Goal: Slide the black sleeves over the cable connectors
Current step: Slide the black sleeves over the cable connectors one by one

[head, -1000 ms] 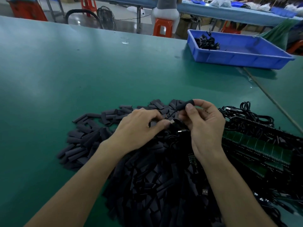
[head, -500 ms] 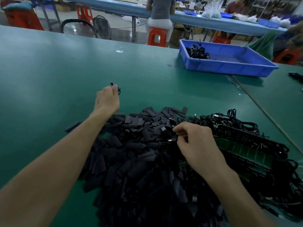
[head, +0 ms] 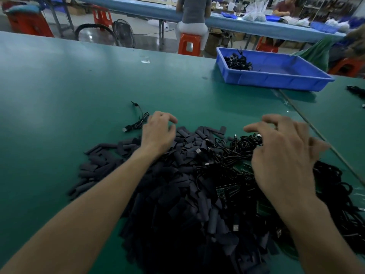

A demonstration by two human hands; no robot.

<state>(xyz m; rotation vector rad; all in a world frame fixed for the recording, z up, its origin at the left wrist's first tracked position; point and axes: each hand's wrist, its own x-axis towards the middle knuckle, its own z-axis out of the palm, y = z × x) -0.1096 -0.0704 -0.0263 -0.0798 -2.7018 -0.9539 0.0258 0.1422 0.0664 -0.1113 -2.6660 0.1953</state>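
A big heap of black sleeves [head: 177, 194] covers the green table in front of me. To its right lies a tangle of black cables [head: 243, 145] with metal connectors, partly over green circuit boards [head: 227, 189]. One finished cable [head: 136, 121] lies alone on the table, just left of my left hand [head: 158, 131]. That hand hovers over the far edge of the sleeve heap, fingers loosely curled, holding nothing. My right hand [head: 282, 155] is spread above the cable tangle with fingers bent and apart, nothing in its grasp.
A blue tray [head: 276, 80] with several black cables in its far left corner stands at the back right. A thin rod [head: 316, 131] runs diagonally along the table's right side. A person sits on an orange stool [head: 188, 45] beyond the table.
My left hand has let go of the finished cable on the table and drawn back to the sleeve heap. My right hand has lifted from the pile and spread over the cables.
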